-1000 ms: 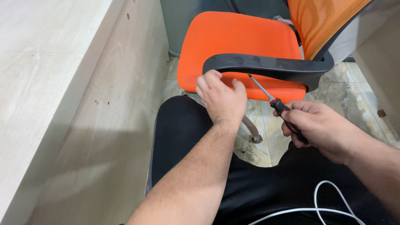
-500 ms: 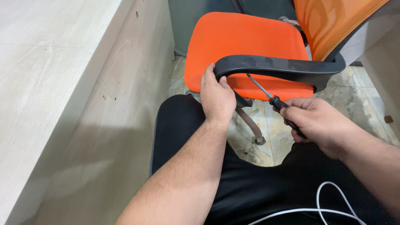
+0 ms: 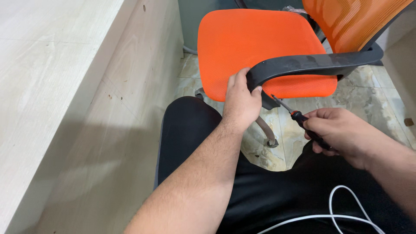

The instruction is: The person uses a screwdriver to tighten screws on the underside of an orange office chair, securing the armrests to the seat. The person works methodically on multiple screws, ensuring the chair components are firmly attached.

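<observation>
An office chair with an orange mesh seat (image 3: 255, 43) stands in front of me. Its black plastic armrest (image 3: 312, 65) runs across the seat's near edge. My left hand (image 3: 240, 102) is closed around the armrest's front curve, thumb on its lower side. My right hand (image 3: 340, 132) grips a screwdriver (image 3: 294, 115) with a black and red handle. Its metal shaft points up and left, tip at the black bracket under the armrest, close beside my left thumb.
A light wooden desk (image 3: 52, 86) with a side panel fills the left. The orange chair back (image 3: 346, 19) rises at top right. A chair leg with a caster (image 3: 268, 138) rests on the marbled tile floor. A white cable (image 3: 342, 212) lies across my black-trousered lap.
The view has shifted so the chair sits higher and further right. My left hand moved from the seat's edge up onto the armrest's curve. The screwdriver tip came in under the armrest.
</observation>
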